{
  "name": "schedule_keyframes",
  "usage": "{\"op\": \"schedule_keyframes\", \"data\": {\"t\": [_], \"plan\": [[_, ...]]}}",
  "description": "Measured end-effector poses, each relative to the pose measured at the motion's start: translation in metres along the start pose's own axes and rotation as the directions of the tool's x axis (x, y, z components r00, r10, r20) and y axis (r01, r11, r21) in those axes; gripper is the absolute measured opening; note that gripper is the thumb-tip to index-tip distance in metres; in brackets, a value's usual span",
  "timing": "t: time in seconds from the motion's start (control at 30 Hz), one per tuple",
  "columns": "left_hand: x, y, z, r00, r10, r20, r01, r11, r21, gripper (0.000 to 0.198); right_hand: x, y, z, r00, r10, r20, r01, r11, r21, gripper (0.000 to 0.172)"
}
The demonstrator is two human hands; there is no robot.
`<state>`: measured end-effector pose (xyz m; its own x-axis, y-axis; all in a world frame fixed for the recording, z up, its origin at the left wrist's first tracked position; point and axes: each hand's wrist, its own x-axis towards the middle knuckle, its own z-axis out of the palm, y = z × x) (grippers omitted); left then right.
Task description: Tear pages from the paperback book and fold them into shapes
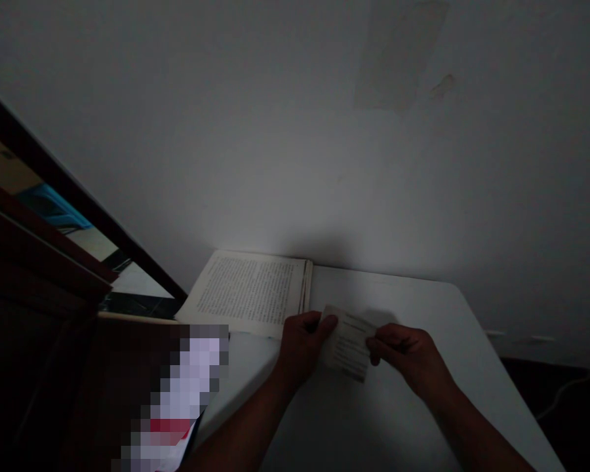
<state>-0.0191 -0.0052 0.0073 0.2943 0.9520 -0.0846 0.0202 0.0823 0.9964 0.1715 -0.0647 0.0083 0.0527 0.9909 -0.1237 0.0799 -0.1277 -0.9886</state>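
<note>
Forearms (248, 423) are stretched over white table (413, 295). Printed slip (347, 351) is held to R of book (248, 288), nearer cam — L edge pinched by L hand (299, 344), R edge by R hand (408, 351). Slip is spanned btwn both grips, long axis unclear — L hand is set closer to book.

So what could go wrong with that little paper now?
The printed paper is pinched from both sides by the left hand and right hand, so pulling them apart might crease or tear it.

The book lies right by the left hand, at the table's left side, so a bump could perhaps push it off.

It's dim, so small print might be misread.
</note>
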Motion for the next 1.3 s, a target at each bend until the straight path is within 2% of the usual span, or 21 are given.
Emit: {"op": "schedule_keyframes", "data": {"t": [0.1, 0.23, 0.33, 0.5, 0.67, 0.97, 1.1, 1.3], "plan": [[0.0, 0.0, -0.001, 0.998, -0.036, 0.055, 0.035, 0.999, 0.005, 0.03, 0.0, -0.001, -0.001, 1.0, -0.008, -0.018, 0.008, 1.0, 0.001, 0.015], [0.0, 0.001, -0.002, 0.993, -0.072, 0.089, 0.073, 0.997, -0.015, 0.028, 0.001, -0.001, -0.002, 0.998, 0.015, 0.055, -0.017, 0.999, 0.042, 0.014], [0.0, 0.001, -0.001, 0.996, -0.066, 0.061, 0.068, 0.997, -0.041, 0.029, 0.001, 0.0, 0.0, 0.995, 0.035, 0.097, -0.04, 0.998, 0.056, 0.015], [-0.001, 0.0, 0.002, 0.999, -0.03, 0.018, 0.029, 0.999, 0.016, 0.028, 0.001, 0.002, 0.001, 0.998, 0.042, 0.045, -0.044, 0.998, 0.048, 0.016], [-0.001, -0.001, 0.002, 0.999, -0.003, -0.044, 0.004, 1.0, 0.013, 0.027, 0.001, 0.003, 0.003, 0.985, 0.072, 0.158, -0.082, 0.995, 0.057, 0.016], [-0.002, 0.003, 0.003, 0.995, -0.028, -0.091, 0.022, 0.997, -0.067, 0.027, 0.001, 0.003, 0.005, 0.976, 0.105, 0.193, -0.112, 0.993, 0.023, 0.02], [0.0, -0.001, 0.001, 0.996, -0.048, -0.079, 0.038, 0.991, -0.125, 0.03, 0.001, 0.004, 0.004, 0.988, 0.1, 0.114, -0.107, 0.993, 0.055, 0.017], [-0.001, -0.002, -0.004, 0.998, -0.059, 0.022, 0.06, 0.995, -0.076, 0.025, 0.005, 0.006, -0.013, 0.986, 0.035, -0.162, -0.03, 0.999, 0.034, 0.022]]}}
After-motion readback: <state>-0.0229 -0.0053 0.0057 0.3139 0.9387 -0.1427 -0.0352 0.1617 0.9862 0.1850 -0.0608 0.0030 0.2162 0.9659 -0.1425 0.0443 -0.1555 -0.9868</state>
